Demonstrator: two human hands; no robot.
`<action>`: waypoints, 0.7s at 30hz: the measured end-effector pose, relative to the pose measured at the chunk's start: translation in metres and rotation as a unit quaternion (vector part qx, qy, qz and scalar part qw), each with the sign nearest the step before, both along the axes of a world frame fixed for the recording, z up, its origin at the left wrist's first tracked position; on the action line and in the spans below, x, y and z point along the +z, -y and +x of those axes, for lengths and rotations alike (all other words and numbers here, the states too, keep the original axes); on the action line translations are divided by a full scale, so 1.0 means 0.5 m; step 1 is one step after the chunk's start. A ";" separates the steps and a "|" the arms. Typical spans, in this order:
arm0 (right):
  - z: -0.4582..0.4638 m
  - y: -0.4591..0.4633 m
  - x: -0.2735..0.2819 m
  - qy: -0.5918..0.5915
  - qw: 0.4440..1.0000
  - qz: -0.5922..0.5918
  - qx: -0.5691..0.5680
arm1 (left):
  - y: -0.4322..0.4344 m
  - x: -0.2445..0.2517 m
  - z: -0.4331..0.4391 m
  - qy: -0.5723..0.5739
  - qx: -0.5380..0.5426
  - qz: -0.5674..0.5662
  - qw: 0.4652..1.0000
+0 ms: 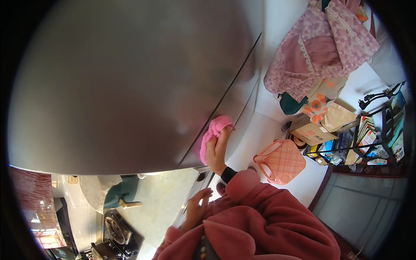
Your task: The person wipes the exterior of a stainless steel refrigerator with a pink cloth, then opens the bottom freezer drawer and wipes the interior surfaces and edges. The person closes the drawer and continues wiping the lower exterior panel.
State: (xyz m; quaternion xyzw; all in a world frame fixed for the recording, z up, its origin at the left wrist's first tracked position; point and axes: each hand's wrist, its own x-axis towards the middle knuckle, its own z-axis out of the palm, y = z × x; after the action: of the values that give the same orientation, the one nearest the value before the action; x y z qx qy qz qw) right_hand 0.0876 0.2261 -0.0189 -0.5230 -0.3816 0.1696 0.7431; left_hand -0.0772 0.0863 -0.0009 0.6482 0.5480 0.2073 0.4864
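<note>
My right hand (217,152) holds a bunched pink cloth (215,131) against a large smooth grey appliance front (130,91), which looks like a refrigerator. The cloth touches the surface beside the dark seam that crosses the front. A dark cuff shows at my right wrist, below a red sleeve. Nearer my body, my left hand (196,206) is raised with its fingers a little bent and apart, holding nothing. It is close to the edge of a pale countertop (159,201).
A pink plastic stool (282,161) stands on the tiled floor. Beyond it are a cardboard box (313,133) and a black rack (354,148) with packets and booklets. Floral aprons (321,52) hang at the upper right. A gas stove (117,227) lies at lower left.
</note>
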 end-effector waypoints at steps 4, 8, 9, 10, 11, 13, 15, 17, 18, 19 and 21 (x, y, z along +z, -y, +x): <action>0.012 -0.055 -0.085 -0.086 0.990 -0.073 -0.090 | 0.006 0.001 -0.011 -0.001 -0.014 0.011 1.000; 0.035 -0.110 -0.223 -0.253 0.950 -0.124 -0.138 | 0.019 0.004 -0.025 -0.001 -0.011 0.023 1.000; 0.041 -0.108 -0.263 -0.320 0.933 -0.127 -0.105 | 0.021 0.000 -0.029 0.003 -0.013 0.028 1.000; 0.043 -0.109 -0.302 -0.384 0.911 -0.127 -0.074 | 0.020 -0.003 -0.031 0.007 -0.017 0.032 0.999; 0.040 -0.115 -0.341 -0.436 0.891 -0.100 -0.077 | 0.017 -0.003 -0.030 0.008 -0.030 0.033 0.999; 0.030 -0.132 -0.403 -0.536 0.840 -0.036 -0.081 | 0.002 -0.001 -0.023 0.011 -0.061 0.038 0.997; 0.014 -0.121 -0.419 -0.619 0.785 0.003 -0.002 | 0.001 0.020 -0.018 0.021 -0.054 0.016 0.998; -0.001 -0.106 -0.417 -0.635 0.773 0.003 0.011 | -0.002 0.017 -0.023 0.029 -0.065 0.018 0.997; -0.032 -0.084 -0.367 -0.612 0.790 -0.029 -0.005 | 0.002 -0.002 -0.040 0.032 -0.064 0.029 0.997; -0.051 -0.066 -0.317 -0.589 0.806 -0.054 -0.025 | 0.004 -0.011 -0.052 0.034 -0.069 0.042 0.996; -0.059 -0.051 -0.278 -0.525 0.835 -0.152 -0.054 | -0.010 -0.001 -0.053 0.041 -0.090 0.051 0.994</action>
State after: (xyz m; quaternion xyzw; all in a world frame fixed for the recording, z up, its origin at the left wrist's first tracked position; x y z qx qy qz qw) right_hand 0.0583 0.2517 -0.1579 -0.4811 0.1256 0.4345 0.7510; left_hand -0.1035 0.0913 -0.0016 0.7094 0.4562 0.2168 0.4915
